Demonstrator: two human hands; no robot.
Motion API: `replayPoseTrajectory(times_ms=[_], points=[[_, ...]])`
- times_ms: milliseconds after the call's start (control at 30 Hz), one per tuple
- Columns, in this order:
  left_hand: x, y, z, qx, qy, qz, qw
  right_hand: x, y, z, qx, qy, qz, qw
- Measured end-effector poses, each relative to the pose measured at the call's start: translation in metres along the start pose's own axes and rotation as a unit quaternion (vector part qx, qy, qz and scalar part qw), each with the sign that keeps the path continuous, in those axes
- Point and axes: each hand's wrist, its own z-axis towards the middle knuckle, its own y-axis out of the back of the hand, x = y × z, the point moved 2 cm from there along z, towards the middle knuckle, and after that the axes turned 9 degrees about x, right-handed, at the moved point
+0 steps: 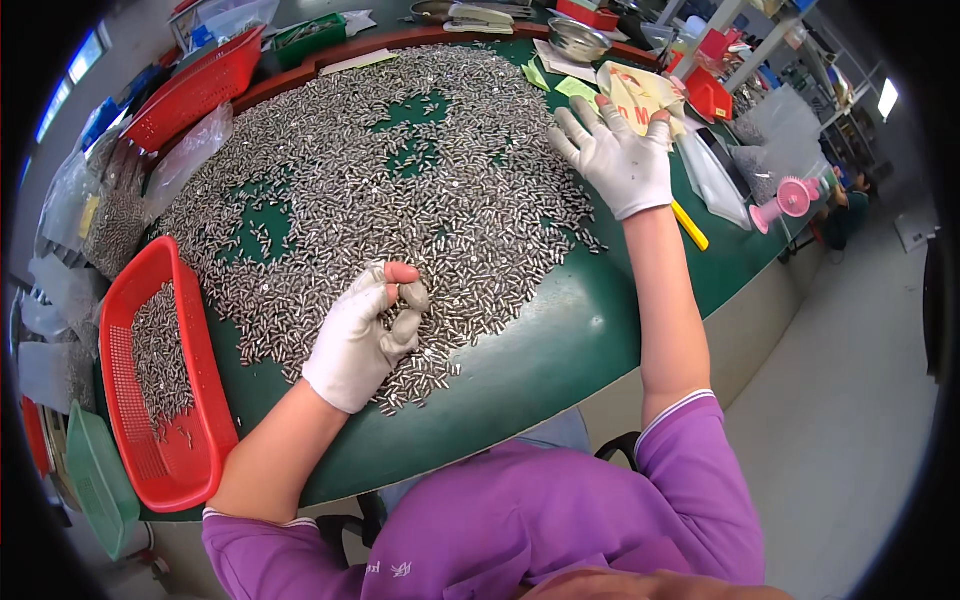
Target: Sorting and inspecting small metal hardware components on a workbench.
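A wide spread of small, shiny metal pins (470, 215) covers much of the green table (560, 350), with patches of green showing through. At the near edge of the spread is my left hand (355, 335), in a white glove with bare thumb and fingertip, its fingers curled inward over the pins. Whatever it may hold is too small or hidden to make out. My right hand (625, 160), gloved the same way, is stretched out at the right side of the spread with its fingers apart and nothing in it, near a printed plastic bag (640, 92).
To the left stands a red basket (190, 370) partly filled with pins, beside a green tray (100, 485). Another red basket (200, 88) lies far left. On the right are a yellow cutter-like tool (690, 226) and a pink fan (790, 200). A metal bowl (578, 42) sits at the back.
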Motion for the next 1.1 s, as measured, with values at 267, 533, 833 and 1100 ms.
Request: replayPoseTrajectory(times_ms=[267, 533, 833, 1100], points=[[0.001, -0.001, 0.004, 0.016, 0.008, 0.000, 1.000, 0.030, 0.035, 0.006, -0.097, 0.087, -0.433, 0.892], [-0.001, 0.002, -0.003, -0.009, -0.004, -0.026, 1.000, 0.038, 0.026, 0.002, -0.222, 0.137, -0.849, 0.459], [0.003, -0.001, 0.005, 0.013, 0.013, -0.002, 1.000, 0.047, 0.030, 0.003, -0.129, 0.160, -0.220, 0.953], [-0.001, -0.003, 0.001, -0.003, 0.022, 0.011, 1.000, 0.060, 0.031, 0.000, 0.090, 0.093, -0.081, 0.988]])
